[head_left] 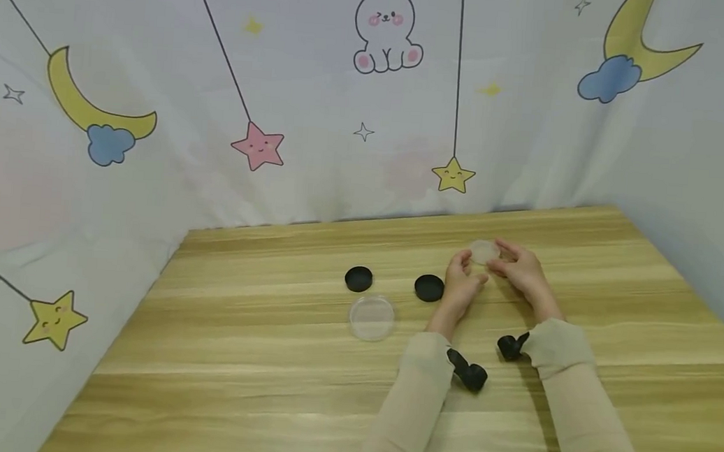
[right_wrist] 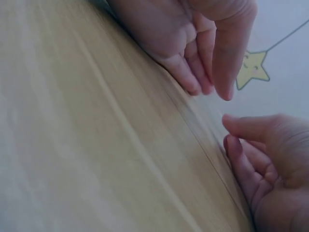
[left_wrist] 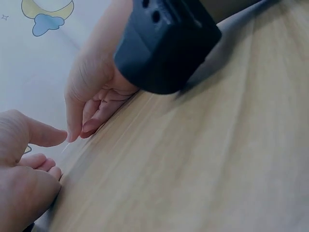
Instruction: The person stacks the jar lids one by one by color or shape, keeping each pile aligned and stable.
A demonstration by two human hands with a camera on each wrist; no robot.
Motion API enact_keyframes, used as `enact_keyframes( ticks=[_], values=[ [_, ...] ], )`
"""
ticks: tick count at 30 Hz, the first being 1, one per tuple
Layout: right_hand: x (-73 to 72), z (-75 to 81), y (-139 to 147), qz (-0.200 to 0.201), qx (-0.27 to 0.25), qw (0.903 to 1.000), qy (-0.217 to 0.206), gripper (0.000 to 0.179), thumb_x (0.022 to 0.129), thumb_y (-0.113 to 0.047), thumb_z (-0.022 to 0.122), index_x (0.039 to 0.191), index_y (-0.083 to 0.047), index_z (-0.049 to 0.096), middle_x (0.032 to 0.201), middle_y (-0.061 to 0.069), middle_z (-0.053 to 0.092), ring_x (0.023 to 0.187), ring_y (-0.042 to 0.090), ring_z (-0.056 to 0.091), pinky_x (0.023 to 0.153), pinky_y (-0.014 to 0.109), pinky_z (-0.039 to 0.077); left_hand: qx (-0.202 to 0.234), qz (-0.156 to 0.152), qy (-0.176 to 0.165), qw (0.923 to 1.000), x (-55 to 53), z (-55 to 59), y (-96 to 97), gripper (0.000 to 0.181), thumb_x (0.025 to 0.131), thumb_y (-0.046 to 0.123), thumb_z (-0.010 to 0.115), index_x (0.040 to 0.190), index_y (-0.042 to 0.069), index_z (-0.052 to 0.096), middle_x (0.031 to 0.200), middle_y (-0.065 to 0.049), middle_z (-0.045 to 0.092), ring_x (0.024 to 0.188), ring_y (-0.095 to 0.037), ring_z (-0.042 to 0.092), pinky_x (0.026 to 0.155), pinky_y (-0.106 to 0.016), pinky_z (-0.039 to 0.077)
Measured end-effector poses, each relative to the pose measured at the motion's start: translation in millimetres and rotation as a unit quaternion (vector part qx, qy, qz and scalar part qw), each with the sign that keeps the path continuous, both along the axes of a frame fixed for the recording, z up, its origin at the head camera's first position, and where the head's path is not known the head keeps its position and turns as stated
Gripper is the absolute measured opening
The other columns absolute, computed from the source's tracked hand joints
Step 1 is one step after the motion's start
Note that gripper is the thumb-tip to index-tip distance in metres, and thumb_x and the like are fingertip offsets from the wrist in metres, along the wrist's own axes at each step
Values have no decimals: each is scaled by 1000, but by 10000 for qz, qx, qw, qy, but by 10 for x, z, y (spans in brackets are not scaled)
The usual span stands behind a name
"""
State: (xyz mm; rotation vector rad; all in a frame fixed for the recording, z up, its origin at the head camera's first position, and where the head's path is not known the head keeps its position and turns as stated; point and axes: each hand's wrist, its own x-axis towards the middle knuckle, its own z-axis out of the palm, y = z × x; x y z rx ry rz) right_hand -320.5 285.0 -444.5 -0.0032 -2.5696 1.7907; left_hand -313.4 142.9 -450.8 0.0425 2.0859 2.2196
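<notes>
Toward the back right of the table, a small clear round dish [head_left: 484, 252] lies between both hands. My right hand [head_left: 525, 272] pinches its right edge between thumb and bent fingers. At its left edge, the fingertips of my left hand [head_left: 461, 285] touch the rim, while the left thumb stands apart from it. In the right wrist view, the right hand [right_wrist: 285, 164] has thumb and forefinger close together, facing the left thumb. The left hand [left_wrist: 29, 169] appears with its thumb extended in the left wrist view; the dish shows there only as a faint edge.
Left of the hands sit two shallow black round caps [head_left: 358, 279] [head_left: 429, 287]. A larger clear round dish [head_left: 372, 318] lies in front of them on the wooden table [head_left: 252, 358]. Black wrist cameras [head_left: 468, 373] jut from both sleeves. A printed curtain [head_left: 320, 97] hangs behind.
</notes>
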Motion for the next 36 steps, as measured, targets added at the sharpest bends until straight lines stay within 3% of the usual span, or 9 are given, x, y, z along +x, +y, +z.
enact_keyframes(
  ticks=[5, 13, 18, 22, 24, 28, 32, 36],
  values=[
    [2, 11, 25, 163, -19, 9998, -98, 66, 97, -14, 59, 153, -1, 25, 156, 25, 26, 139, 36, 39, 74, 5, 48, 28, -7, 160, 9999, 28, -3, 10, 54, 83, -11, 62, 135, -2, 48, 138, -18, 50, 132, -31, 49, 109, -34, 43],
    [70, 3, 125, 439, 92, 9990, -21, 70, 97, -23, 60, 154, -4, 24, 159, 22, 23, 144, 42, 29, 78, 3, 42, 551, 352, 55, 9978, 53, -18, 40, 56, 80, -16, 62, 134, -6, 49, 121, -15, 56, 115, -24, 57, 99, -33, 50],
    [143, 11, 187, 558, -55, 9983, -135, 69, 98, -31, 59, 153, -6, 28, 159, 20, 26, 142, 37, 32, 85, 7, 41, 528, 554, 86, 9970, 58, -19, 50, 49, 80, -12, 65, 128, -7, 56, 108, -11, 60, 93, -13, 58, 80, -21, 52],
    [189, 34, 196, 625, -95, 9979, -171, 69, 97, -34, 59, 152, -4, 30, 159, 20, 27, 142, 33, 31, 89, 8, 36, 425, 631, 135, 9970, 56, -30, 54, 42, 81, -8, 68, 122, -6, 61, 99, -6, 61, 85, -8, 56, 73, -16, 50],
    [203, 16, 209, 724, -427, 9962, -209, 69, 98, -30, 59, 152, -1, 27, 159, 22, 24, 137, 25, 38, 91, 8, 39, 381, 607, 210, 9972, 69, -52, 56, 38, 81, -7, 69, 119, -7, 63, 97, -6, 61, 82, -7, 56, 70, -15, 49],
    [219, -16, 242, 948, -1287, 9868, -263, 67, 99, -17, 56, 152, 6, 21, 157, 23, 19, 117, -4, 50, 90, 8, 46, 359, 424, 312, 9980, 107, -61, 36, 34, 82, -5, 70, 116, -7, 64, 97, -9, 63, 78, -6, 54, 67, -13, 47],
    [231, 33, 271, 1257, -1715, 9769, -233, 64, 99, -10, 55, 151, 7, 21, 148, 11, 30, 108, -11, 54, 92, 12, 49, 516, 260, 283, 9979, 161, 12, 4, 34, 83, -4, 70, 116, -6, 62, 101, -11, 63, 80, -7, 55, 68, -14, 48],
    [248, 169, 287, 1468, -2081, 9666, -282, 46, 98, -7, 55, 141, -7, 39, 132, -7, 42, 108, -6, 57, 93, 14, 49, 752, 175, 265, 9967, 207, 157, -18, 33, 83, -2, 71, 115, -2, 60, 102, -8, 61, 80, -7, 57, 71, -17, 50]
  ],
)
